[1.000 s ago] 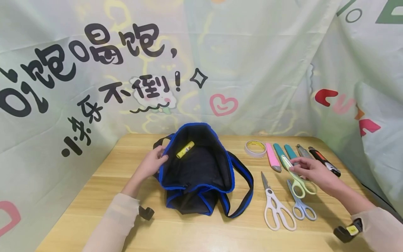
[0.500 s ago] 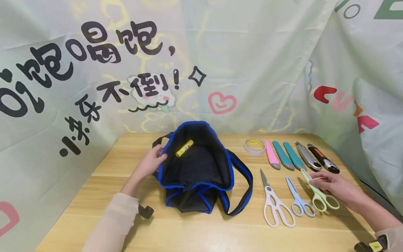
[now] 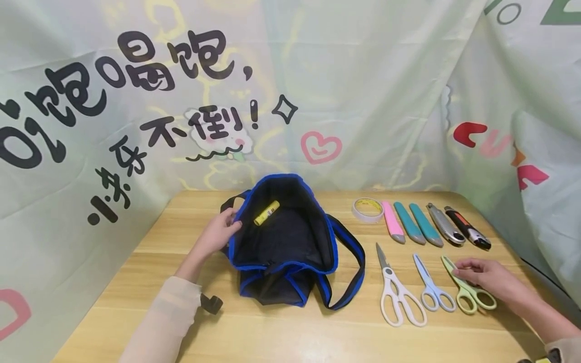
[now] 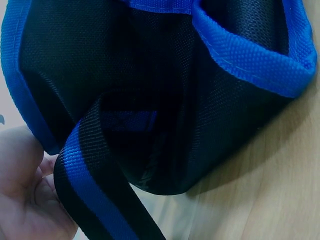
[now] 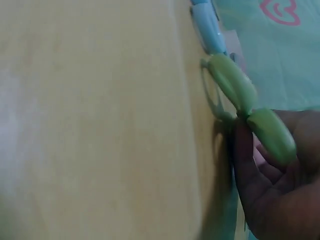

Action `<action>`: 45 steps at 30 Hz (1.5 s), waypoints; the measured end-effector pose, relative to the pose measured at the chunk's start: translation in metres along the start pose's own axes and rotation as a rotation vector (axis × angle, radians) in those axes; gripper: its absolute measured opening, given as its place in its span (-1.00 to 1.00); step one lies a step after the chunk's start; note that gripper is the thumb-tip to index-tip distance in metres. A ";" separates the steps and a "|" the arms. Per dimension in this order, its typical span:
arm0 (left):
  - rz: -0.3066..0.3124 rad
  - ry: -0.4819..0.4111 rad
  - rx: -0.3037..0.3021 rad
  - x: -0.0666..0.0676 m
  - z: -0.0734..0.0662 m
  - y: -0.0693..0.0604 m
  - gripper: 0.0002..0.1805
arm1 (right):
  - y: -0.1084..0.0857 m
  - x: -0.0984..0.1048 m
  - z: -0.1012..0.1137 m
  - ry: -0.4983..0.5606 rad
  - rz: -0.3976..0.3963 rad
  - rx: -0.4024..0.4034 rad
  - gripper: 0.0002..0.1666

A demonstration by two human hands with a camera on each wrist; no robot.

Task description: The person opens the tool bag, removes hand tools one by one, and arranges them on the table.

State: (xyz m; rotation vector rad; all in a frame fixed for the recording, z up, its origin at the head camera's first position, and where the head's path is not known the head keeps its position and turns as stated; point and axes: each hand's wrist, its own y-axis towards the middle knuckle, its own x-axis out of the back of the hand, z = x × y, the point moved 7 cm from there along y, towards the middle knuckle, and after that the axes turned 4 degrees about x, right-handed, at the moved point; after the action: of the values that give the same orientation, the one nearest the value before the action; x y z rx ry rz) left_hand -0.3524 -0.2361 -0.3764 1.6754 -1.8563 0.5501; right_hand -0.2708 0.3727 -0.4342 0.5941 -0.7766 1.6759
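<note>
A black bag with blue trim [image 3: 290, 247] stands with its mouth facing me, a yellow glue stick [image 3: 267, 213] inside. My left hand [image 3: 220, 232] holds the bag's left rim; in the left wrist view, part of this hand [image 4: 30, 185] shows beside the strap [image 4: 95, 185]. My right hand [image 3: 492, 280] pinches light green scissors [image 3: 463, 287] near the blades, low at the table, blades pointing away. In the right wrist view the green handles [image 5: 232, 82] show beyond my thumb. Left of them lie small blue scissors [image 3: 431, 287] and larger white-handled scissors [image 3: 394, 292].
A row lies behind the scissors: a tape roll [image 3: 368, 209], a pink cutter [image 3: 393, 222], two teal cutters [image 3: 409, 223], a silver utility knife [image 3: 445, 224] and a black-and-red one [image 3: 467, 227]. A printed curtain [image 3: 386, 101] hangs behind the wooden table [image 3: 308, 338].
My right hand has carried the green scissors to the right and down toward me, from above the blue scissors to a spot beside them. My left hand stays on the bag's rim.
</note>
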 end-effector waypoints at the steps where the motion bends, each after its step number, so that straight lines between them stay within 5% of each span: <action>1: -0.001 -0.002 0.004 0.000 0.001 0.000 -0.53 | 0.001 0.001 0.000 -0.020 -0.005 -0.006 -0.35; 23: -0.007 -0.007 0.025 -0.001 0.002 -0.003 -0.54 | 0.001 0.004 0.015 0.012 -0.052 0.007 -0.48; 29: 0.011 -0.033 0.028 0.000 0.001 -0.004 -0.55 | 0.008 0.007 0.045 -0.062 -0.087 0.113 -0.52; 45: 0.008 -0.047 0.025 0.002 -0.001 -0.001 -0.55 | 0.049 -0.015 0.160 -0.012 0.040 0.367 -0.59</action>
State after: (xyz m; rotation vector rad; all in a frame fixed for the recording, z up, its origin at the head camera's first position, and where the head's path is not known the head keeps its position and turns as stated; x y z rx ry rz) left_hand -0.3518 -0.2368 -0.3748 1.7117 -1.8977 0.5437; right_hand -0.3172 0.2348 -0.3499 0.8468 -0.4919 1.8687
